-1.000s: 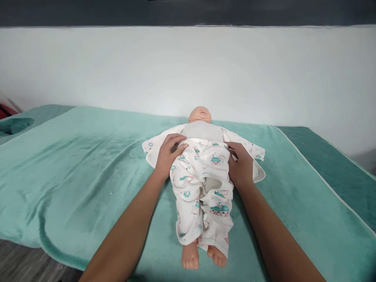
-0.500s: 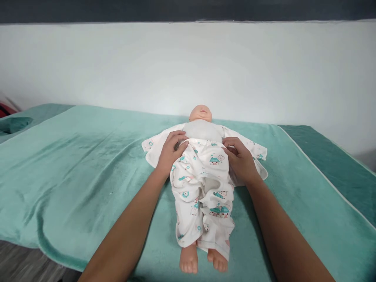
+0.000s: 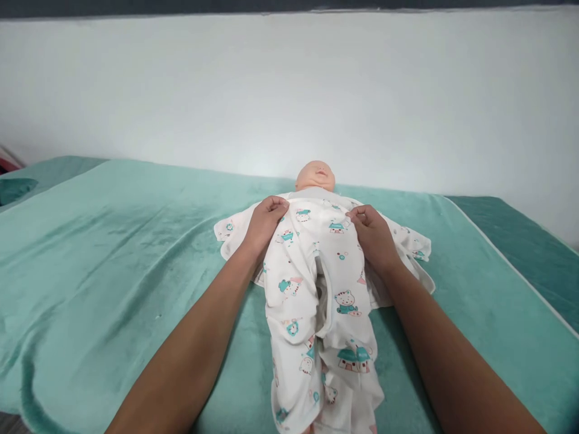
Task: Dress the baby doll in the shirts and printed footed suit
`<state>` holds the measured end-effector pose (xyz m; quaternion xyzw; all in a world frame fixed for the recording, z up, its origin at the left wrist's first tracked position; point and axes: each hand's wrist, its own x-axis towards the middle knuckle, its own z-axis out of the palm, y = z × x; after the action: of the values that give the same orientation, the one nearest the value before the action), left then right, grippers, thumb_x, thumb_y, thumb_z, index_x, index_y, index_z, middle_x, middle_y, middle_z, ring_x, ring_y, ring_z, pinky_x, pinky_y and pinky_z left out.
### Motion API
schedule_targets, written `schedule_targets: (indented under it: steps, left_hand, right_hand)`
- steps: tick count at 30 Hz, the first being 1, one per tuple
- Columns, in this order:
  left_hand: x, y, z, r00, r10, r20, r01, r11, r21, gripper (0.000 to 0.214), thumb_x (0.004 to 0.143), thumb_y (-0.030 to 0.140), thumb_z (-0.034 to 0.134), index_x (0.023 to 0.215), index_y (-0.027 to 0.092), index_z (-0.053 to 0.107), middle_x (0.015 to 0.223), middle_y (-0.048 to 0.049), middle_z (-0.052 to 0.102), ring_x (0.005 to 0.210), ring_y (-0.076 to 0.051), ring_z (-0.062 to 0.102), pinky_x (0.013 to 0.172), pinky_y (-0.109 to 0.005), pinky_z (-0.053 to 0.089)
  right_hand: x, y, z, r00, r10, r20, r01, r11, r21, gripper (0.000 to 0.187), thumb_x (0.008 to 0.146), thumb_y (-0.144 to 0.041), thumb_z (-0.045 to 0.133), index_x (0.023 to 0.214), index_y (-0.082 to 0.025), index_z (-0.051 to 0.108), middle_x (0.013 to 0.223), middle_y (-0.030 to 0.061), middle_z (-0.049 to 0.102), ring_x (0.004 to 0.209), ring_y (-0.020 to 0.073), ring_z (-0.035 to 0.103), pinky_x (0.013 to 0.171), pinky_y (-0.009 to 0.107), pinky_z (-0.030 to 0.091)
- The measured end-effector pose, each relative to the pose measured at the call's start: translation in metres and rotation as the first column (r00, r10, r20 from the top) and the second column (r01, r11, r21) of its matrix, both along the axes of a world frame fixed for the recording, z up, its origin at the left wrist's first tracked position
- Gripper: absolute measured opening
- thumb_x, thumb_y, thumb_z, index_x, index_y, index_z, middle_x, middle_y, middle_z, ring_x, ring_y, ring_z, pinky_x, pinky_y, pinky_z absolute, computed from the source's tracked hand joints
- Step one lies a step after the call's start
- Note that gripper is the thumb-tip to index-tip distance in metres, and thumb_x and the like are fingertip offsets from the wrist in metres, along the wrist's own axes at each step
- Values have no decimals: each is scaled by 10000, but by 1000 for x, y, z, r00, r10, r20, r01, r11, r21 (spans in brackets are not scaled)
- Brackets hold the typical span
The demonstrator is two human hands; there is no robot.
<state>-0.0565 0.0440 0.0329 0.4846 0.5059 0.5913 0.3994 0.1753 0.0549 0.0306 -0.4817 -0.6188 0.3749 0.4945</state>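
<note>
A baby doll (image 3: 315,176) lies on its back with its head toward the wall. White printed baby pants (image 3: 294,295) cover its legs and most of its torso. My left hand (image 3: 268,222) pinches the waistband at its left side. At the opposite side, my right hand (image 3: 371,234) grips the waistband between thumb and fingers. Beneath the doll a white printed baby shirt (image 3: 418,246) lies spread, with both sleeves stretched outward. Only a sliver of the feet shows at the bottom edge of the picture.
A light green plush blanket (image 3: 136,253) covers the surface, with folds at the left. Darker green cloth (image 3: 511,241) lies at the right. Behind the doll's head stands a white wall (image 3: 289,90).
Both hands have drawn the waistband up from the doll's belly to its upper chest. The pants look straighter and less bunched. The view has tilted and come closer, so the feet are nearly out of frame.
</note>
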Motion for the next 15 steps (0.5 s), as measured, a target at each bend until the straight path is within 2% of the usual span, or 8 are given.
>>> schedule_targets:
  steps: [3, 5, 7, 9, 12, 15]
  left_hand:
    - [0, -2, 0, 991, -7, -134, 16, 998, 63, 122, 829, 324, 628, 848, 204, 642, 896, -18, 658, 846, -174, 576, 805, -299, 444]
    - [-3, -4, 3, 969, -25, -244, 57, 991, 122, 114, 832, 327, 636, 838, 214, 627, 1074, -47, 669, 1000, -202, 585, 901, -323, 445]
    - [-7, -5, 8, 943, -80, -322, 135, 979, 153, 112, 828, 317, 653, 800, 219, 606, 1272, -62, 629, 1212, -238, 524, 1033, -358, 395]
    - [-11, -5, 14, 920, -151, -362, 207, 971, 120, 147, 829, 324, 664, 758, 220, 588, 1365, -58, 596, 1344, -263, 442, 1119, -383, 322]
    - [-17, -2, 24, 902, -287, -321, 312, 950, 27, 227, 837, 361, 656, 697, 210, 562, 1358, -49, 607, 1319, -275, 478, 1102, -378, 336]
    - [-19, 5, 27, 903, -383, -195, 383, 923, -35, 250, 826, 375, 652, 679, 201, 550, 1168, -50, 672, 1146, -260, 573, 982, -364, 413]
  right_hand:
    - [-2, -5, 2, 1000, 17, -3, -17, 996, 84, 174, 872, -410, 617, 818, -253, 565, 811, 5, 575, 729, 172, 515, 666, 314, 428]
    - [-1, -5, 3, 998, 52, 33, -57, 985, 163, 173, 877, -409, 618, 821, -254, 568, 954, 30, 602, 889, 200, 560, 816, 354, 461]
    - [2, -1, 3, 992, 78, 99, -100, 966, 238, 185, 890, -413, 612, 810, -254, 566, 1104, 54, 600, 1077, 231, 557, 963, 400, 435]
    - [4, 3, 3, 981, 83, 175, -133, 945, 297, 223, 904, -432, 602, 785, -249, 558, 1267, 70, 565, 1258, 257, 491, 1066, 435, 379]
    - [7, 10, 4, 954, 117, 274, -204, 928, 311, 260, 926, -452, 573, 771, -246, 543, 1412, 64, 532, 1360, 274, 436, 1106, 463, 342]
    - [7, 16, 7, 931, 157, 330, -252, 930, 269, 248, 944, -431, 543, 773, -252, 536, 1371, 57, 606, 1281, 274, 526, 1048, 451, 382]
